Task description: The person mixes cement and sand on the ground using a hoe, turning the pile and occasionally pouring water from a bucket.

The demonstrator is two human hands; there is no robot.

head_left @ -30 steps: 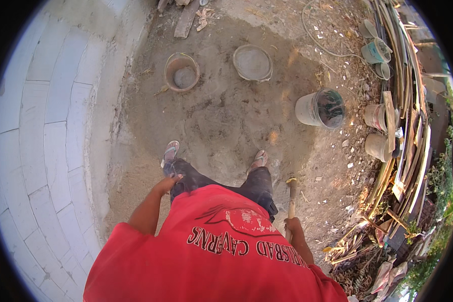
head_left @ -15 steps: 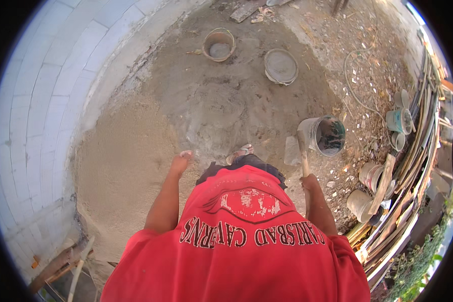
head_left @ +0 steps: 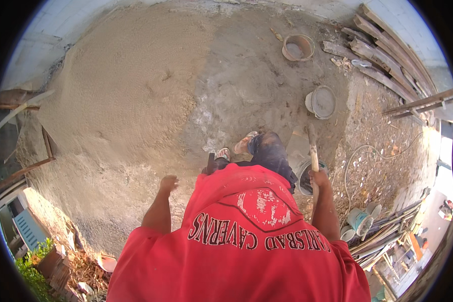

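- Red shirt (head_left: 246, 241) fills the near view; the right hand (head_left: 318, 178) is seen closed around a wooden handle (head_left: 313, 148), with what looks like a shovel blade (head_left: 298, 146) low by the right leg.
- Left hand (head_left: 168, 182) is held free over the sand, fingers loosely curled, nothing gripped.
- Feet in open sandals (head_left: 244, 142) are placed just beside the blade; toes could be struck if the tool is swung close.
- A bucket (head_left: 303, 177) stands beside the right leg and could be knocked over.
- A hose (head_left: 370, 153) lies looped on the rubble nearby, where a foot could be caught.
- Farther off, a sand pile (head_left: 121, 95), two tubs (head_left: 321, 102) (head_left: 298, 48) and stacked planks (head_left: 387, 48) are seen.
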